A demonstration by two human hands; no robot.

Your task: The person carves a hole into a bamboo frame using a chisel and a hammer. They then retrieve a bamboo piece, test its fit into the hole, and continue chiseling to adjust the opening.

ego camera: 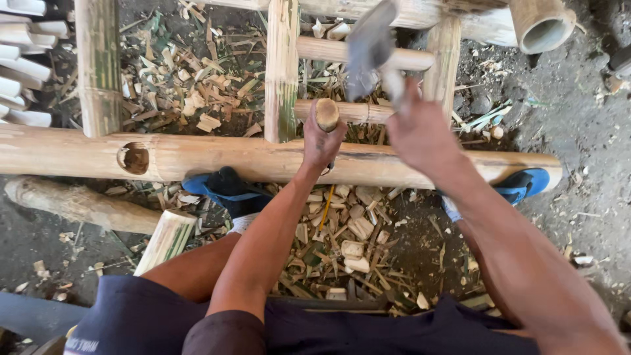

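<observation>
Gripping peg upright in left hand, fingers wrapped tight, its tip on the pole. Right hand clenched on hammer, raised just right of the peg.

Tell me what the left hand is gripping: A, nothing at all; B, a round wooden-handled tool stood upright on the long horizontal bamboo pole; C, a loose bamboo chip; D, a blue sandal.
B: the left hand wraps a round wooden-handled tool standing on the long horizontal bamboo pole.
</observation>
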